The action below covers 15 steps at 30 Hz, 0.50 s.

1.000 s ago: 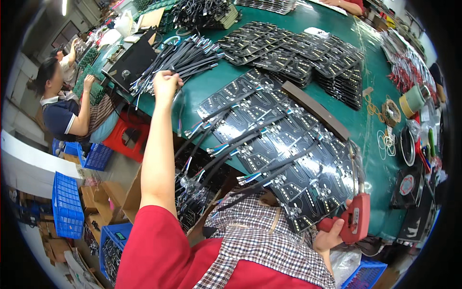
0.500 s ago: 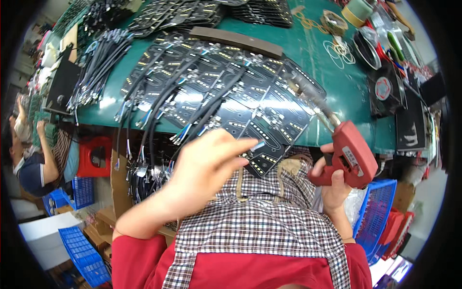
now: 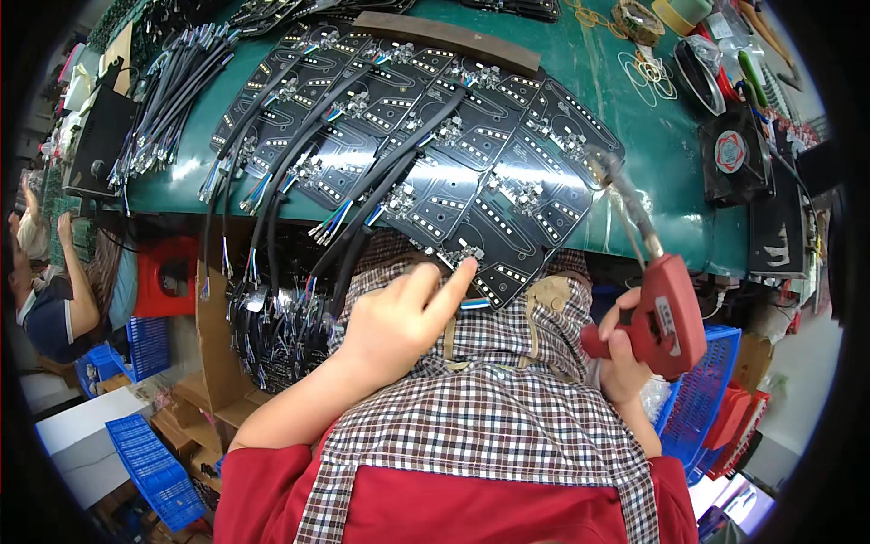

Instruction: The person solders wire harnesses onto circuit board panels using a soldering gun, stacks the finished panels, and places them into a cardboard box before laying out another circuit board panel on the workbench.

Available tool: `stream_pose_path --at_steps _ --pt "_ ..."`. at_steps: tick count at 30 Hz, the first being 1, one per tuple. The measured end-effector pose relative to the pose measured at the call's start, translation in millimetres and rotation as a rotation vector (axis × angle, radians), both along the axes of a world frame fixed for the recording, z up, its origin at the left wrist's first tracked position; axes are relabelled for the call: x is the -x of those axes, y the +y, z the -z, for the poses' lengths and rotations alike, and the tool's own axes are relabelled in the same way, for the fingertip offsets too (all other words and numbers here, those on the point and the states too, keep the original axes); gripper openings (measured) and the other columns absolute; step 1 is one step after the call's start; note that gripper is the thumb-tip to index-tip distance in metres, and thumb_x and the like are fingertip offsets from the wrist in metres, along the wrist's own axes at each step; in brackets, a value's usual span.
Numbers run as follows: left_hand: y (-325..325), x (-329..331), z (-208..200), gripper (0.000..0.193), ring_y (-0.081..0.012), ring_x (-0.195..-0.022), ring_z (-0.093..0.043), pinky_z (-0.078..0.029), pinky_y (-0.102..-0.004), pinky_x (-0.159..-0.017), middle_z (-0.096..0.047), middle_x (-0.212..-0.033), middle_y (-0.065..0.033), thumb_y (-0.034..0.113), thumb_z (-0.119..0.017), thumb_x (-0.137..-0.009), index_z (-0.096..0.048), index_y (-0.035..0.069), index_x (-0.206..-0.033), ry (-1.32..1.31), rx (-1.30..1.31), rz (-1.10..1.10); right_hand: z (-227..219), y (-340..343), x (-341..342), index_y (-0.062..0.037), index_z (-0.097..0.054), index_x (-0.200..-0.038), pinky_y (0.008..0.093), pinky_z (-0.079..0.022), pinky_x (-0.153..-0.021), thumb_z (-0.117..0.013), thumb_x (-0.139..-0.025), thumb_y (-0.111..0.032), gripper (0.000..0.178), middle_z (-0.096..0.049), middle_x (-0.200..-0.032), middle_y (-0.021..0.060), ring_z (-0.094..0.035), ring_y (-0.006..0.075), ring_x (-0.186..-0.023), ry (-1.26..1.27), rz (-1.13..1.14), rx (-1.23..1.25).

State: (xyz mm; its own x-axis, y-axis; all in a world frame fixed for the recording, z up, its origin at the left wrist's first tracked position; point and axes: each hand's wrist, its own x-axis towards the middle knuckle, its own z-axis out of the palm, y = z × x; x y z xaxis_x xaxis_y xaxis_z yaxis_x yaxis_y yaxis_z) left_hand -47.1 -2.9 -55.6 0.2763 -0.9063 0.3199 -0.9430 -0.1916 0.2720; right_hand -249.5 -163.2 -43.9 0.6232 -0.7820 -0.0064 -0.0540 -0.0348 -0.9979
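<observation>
My left hand [image 3: 394, 326] reaches over the near corner of a panel of black circuit boards [image 3: 453, 208], its index finger stretched to the board and its other fingers curled. A short end of blue-and-white wires [image 3: 474, 304] pokes out beside that finger, over the lowest board; the rest of it is hidden by the hand. My right hand [image 3: 625, 358] grips the handle of a red soldering gun [image 3: 669, 317], its metal barrel pointing up and left, the blurred tip close to the panel's right edge. Black cables [image 3: 399, 172] with coloured wire ends lie across the boards.
A dark bar [image 3: 449, 41] lies along the panel's far edge on the green table [image 3: 634, 136]. Loose cables [image 3: 177, 104] are bundled at left. A fan-like black box [image 3: 736, 154] stands at right, near a blue crate [image 3: 707, 390]. Another person [image 3: 59, 304] sits far left.
My left hand has moved slightly left, and its index finger has straightened onto the board. The wire end sits lower. My right hand has shifted the soldering gun slightly downward.
</observation>
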Motion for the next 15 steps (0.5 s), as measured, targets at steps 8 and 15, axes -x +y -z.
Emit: stream_pose_path --at_steps 8,15 --pt "-25.7 -0.1 2.8 0.029 -0.0080 -0.053 -0.045 -0.031 -0.0189 -0.040 -0.046 -0.064 0.0031 0.010 -0.057 -0.061 -0.062 0.005 -0.089 -0.281 0.190 0.245 15.7 -21.5 -41.6 0.0015 -0.033 -0.121 0.0423 -0.032 -0.097 -0.044 -0.085 -0.008 0.039 -0.046 -0.106 0.0131 -0.045 0.0241 -0.105 -0.300 0.107 0.325" --pt "-38.8 4.2 2.2 0.034 -0.0088 -0.050 -0.044 -0.031 -0.0207 -0.039 -0.043 -0.061 0.0029 0.012 -0.058 -0.059 -0.062 0.008 -0.093 -0.159 0.196 0.193 13.1 -30.8 -51.4 0.0010 -0.036 -0.118 0.0424 -0.033 -0.097 -0.044 -0.087 -0.013 0.035 -0.048 -0.104 0.0116 -0.047 0.0233 -0.103 -0.384 0.183 0.240"
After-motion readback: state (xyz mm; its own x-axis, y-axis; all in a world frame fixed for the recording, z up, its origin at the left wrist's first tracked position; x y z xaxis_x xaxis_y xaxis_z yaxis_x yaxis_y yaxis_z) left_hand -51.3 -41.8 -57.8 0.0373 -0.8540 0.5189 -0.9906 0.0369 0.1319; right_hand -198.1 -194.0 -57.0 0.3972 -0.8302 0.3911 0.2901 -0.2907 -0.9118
